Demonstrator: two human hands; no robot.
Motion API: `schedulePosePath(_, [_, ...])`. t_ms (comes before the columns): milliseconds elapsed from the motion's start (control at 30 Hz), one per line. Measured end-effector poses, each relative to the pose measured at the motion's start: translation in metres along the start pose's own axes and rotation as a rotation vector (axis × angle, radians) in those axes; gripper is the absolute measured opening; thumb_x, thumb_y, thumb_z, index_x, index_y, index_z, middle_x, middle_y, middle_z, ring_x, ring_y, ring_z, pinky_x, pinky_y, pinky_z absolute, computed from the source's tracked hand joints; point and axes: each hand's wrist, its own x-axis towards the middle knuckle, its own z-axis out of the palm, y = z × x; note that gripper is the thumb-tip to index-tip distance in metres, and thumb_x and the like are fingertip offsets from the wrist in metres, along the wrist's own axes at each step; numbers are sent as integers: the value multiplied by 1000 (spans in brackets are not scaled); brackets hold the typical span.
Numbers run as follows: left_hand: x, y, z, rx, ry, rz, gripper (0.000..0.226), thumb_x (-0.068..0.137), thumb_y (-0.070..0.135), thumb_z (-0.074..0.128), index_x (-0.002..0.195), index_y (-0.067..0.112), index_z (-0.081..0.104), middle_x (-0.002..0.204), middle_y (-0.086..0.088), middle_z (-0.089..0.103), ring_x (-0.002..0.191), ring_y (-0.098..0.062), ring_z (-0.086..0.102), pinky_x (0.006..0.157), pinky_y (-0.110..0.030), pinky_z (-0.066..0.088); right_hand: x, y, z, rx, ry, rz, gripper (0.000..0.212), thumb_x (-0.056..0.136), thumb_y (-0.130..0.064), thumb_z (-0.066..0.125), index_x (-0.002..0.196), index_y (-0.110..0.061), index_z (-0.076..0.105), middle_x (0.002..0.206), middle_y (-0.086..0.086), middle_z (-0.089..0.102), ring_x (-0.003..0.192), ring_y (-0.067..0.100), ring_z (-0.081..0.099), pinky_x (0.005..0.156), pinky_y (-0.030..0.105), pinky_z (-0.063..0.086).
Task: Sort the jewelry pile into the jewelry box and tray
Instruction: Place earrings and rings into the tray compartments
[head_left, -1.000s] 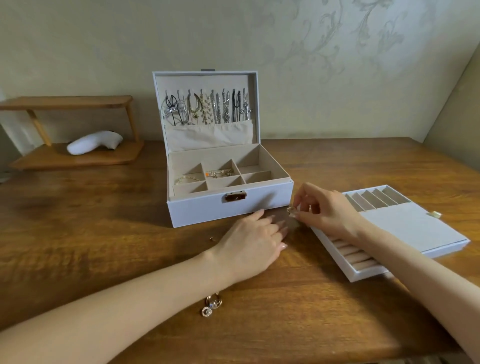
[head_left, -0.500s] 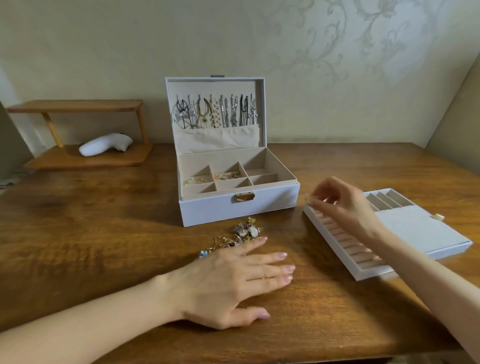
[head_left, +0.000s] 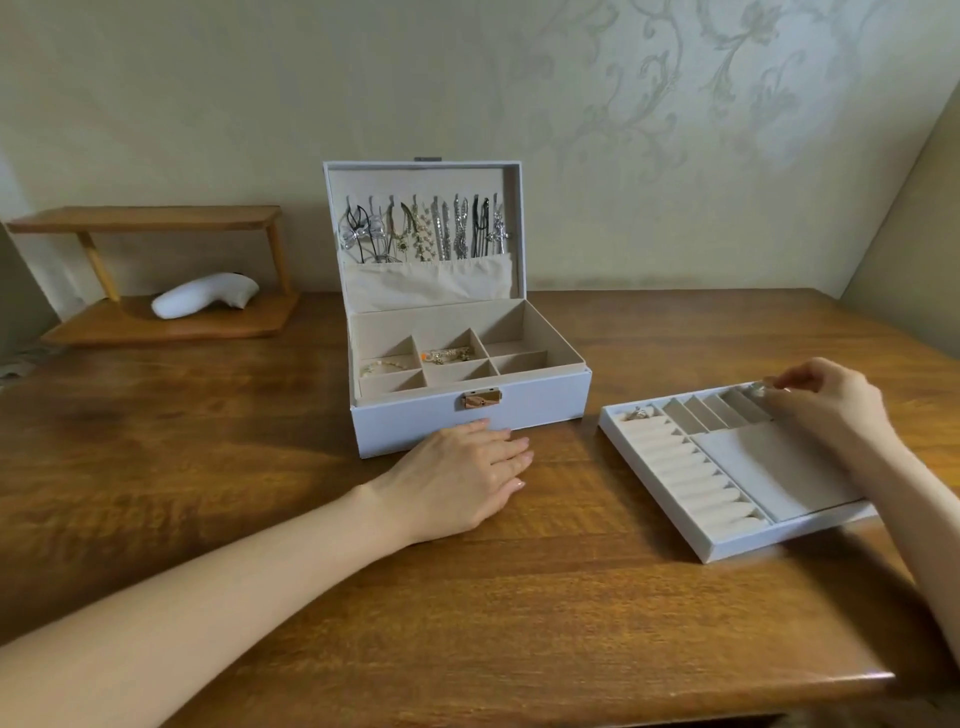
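Note:
The white jewelry box stands open at the table's middle, with necklaces hanging in its lid and two bracelets in its compartments. My left hand lies flat on the table right in front of the box, fingers straight. No loose pile shows around it. The white tray sits to the right, with a small silver piece in its far-left corner slot. My right hand hovers over the tray's far-right slots and pinches a small silver jewel between its fingertips.
A low wooden shelf holding a white curved object stands at the back left against the wall. The table's front edge runs close below my arms. The wall corner rises at the right.
My left hand slid forward to the box front and covers where the pile lay. My right hand carried its small jewel from the tray's near-left side to the far-right slots.

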Motion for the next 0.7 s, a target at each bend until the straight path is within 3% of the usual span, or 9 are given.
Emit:
schedulePosePath(100, [-6, -6, -3, -4, 61, -2, 32, 87, 26, 64, 115, 13, 67, 117, -2, 67, 107, -16, 65, 92, -33, 49, -3, -4, -1, 6, -13, 0, 17, 83, -27, 70, 95, -16, 64, 101, 10, 63, 89, 27, 56, 73, 36, 47])
schedulePosePath(233, [-15, -9, -9, -33, 98, -38, 31, 76, 22, 78, 105, 14, 73, 105, 1, 71, 95, -13, 69, 80, -28, 54, -18, -19, 12, 0, -61, -51, 13, 82, -22, 71, 90, -14, 65, 90, 7, 63, 84, 24, 57, 70, 34, 45])
schedulePosePath(400, [-34, -12, -14, -60, 113, -52, 31, 75, 21, 78, 105, 16, 72, 105, 3, 71, 96, -10, 69, 79, -29, 57, -42, -38, 27, -83, -90, -127, 15, 79, -23, 74, 83, -17, 62, 84, 2, 63, 85, 26, 61, 79, 45, 53])
schedulePosePath(533, [-51, -19, -21, -46, 113, -61, 30, 73, 21, 79, 102, 16, 74, 103, 3, 72, 94, -10, 69, 81, -26, 55, -64, -49, 32, -160, -108, -229, 15, 80, -20, 73, 87, -16, 61, 87, 3, 64, 86, 27, 60, 78, 38, 51])
schedulePosePath(600, [-56, -21, -28, -99, 163, -99, 20, 81, 24, 70, 99, 16, 75, 103, 3, 72, 91, -9, 70, 77, -26, 58, -76, -56, 33, -202, -147, -284, 14, 78, -20, 74, 85, -17, 62, 84, 2, 63, 85, 26, 59, 73, 33, 47])
schedulePosePath(700, [-51, -20, -44, -207, 283, -165, 29, 88, 29, 51, 96, 12, 74, 98, 2, 73, 83, -10, 70, 68, -26, 59, -83, -69, 32, -232, -225, -343, 13, 77, -19, 74, 81, -19, 62, 83, 0, 66, 81, 24, 61, 69, 32, 49])
